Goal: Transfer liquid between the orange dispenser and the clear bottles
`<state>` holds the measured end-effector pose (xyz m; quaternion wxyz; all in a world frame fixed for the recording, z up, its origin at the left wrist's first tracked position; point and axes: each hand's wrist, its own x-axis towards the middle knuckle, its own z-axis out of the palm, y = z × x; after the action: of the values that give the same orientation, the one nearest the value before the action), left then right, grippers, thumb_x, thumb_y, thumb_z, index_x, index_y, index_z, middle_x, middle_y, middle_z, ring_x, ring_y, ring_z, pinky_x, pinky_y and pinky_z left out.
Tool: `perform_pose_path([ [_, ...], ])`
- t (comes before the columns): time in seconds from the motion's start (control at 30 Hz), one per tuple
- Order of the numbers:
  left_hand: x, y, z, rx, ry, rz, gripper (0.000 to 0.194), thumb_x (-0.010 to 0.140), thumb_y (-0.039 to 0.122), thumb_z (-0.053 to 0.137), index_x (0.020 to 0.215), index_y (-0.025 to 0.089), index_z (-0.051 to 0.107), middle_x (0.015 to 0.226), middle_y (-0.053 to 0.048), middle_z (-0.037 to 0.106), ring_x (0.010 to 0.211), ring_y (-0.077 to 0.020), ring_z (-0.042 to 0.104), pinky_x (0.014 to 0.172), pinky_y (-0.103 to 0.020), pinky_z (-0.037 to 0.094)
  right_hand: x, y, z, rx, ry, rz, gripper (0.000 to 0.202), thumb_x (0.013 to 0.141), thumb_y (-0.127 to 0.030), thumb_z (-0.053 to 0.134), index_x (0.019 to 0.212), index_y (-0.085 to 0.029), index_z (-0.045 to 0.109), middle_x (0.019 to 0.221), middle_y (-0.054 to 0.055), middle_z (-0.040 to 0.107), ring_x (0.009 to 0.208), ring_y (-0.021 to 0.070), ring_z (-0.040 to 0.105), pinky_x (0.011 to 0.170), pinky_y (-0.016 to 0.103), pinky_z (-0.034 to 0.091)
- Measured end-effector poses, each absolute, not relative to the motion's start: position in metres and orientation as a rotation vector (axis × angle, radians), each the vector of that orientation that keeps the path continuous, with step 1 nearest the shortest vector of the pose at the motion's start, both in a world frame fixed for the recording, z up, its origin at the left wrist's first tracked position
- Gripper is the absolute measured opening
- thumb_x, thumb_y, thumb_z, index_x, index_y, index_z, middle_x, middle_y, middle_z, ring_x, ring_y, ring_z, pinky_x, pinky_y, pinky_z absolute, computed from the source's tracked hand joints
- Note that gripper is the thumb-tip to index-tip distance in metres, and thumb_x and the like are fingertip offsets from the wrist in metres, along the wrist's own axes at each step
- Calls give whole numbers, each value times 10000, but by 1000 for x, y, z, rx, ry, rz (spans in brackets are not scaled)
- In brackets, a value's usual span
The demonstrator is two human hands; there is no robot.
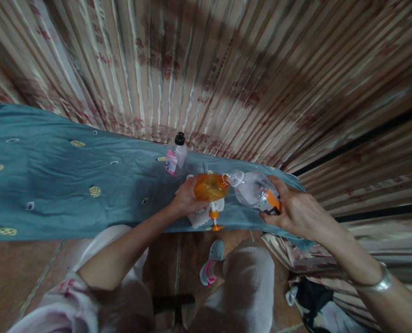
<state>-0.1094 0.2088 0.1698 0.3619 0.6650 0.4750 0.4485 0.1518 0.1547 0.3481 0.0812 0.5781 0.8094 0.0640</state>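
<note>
My left hand [186,198] is closed around an orange see-through bottle [211,187], tipped on its side with its neck to the right. From the right, my right hand [294,208] grips a clear plastic bottle [254,188] with an orange label, tilted so its mouth meets the orange bottle's neck. Whether the two mouths touch or overlap, I cannot tell exactly. Below the orange bottle lies an orange pump top [215,221] beside a crumpled white tissue or cloth [199,218]. A clear bottle with a black cap and pink label [176,157] stands behind my left hand.
A blue-green cloth with yellow patterns [60,185] covers the long narrow surface. Pleated beige curtains [192,69] hang right behind it. Dark bars [365,138] cross the right side. A dark and white bundle [313,300] lies on the tiled floor at lower right.
</note>
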Motion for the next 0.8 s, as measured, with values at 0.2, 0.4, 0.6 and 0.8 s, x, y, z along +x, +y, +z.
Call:
perform_pose_path([
  [0.2, -109, 209, 168, 1715, 1217, 1146, 785, 608, 232, 882, 1346, 195, 619, 1278, -101, 743, 1176, -333, 712, 1072, -511, 573, 150, 155, 350, 1706, 2400, 216, 802, 851, -436, 638, 1483, 18, 442, 803, 125, 749, 739, 318, 744, 641, 355, 522],
  [0.4, -109, 209, 168, 1714, 1214, 1153, 771, 629, 235, 878, 1352, 201, 610, 1322, -107, 731, 1212, -325, 703, 1073, -492, 576, 158, 157, 343, 1695, 2476, 262, 778, 826, -448, 637, 1471, -47, 471, 805, 75, 742, 678, 262, 712, 600, 313, 476],
  [0.6, -110, 209, 172, 1742, 1200, 1154, 762, 632, 236, 872, 1347, 206, 611, 1318, -97, 740, 1205, -319, 709, 1098, -487, 558, 162, 157, 338, 1719, 2507, 282, 782, 816, -465, 639, 1461, -51, 485, 855, 95, 756, 712, 269, 721, 616, 316, 477],
  [0.8, -110, 208, 174, 1756, 1198, 1155, 732, 629, 228, 861, 1322, 210, 625, 1285, -84, 752, 1177, -318, 719, 1092, -488, 564, 161, 157, 338, 1726, 2494, 286, 789, 809, -482, 645, 1457, -58, 491, 855, 93, 760, 721, 270, 730, 628, 313, 495],
])
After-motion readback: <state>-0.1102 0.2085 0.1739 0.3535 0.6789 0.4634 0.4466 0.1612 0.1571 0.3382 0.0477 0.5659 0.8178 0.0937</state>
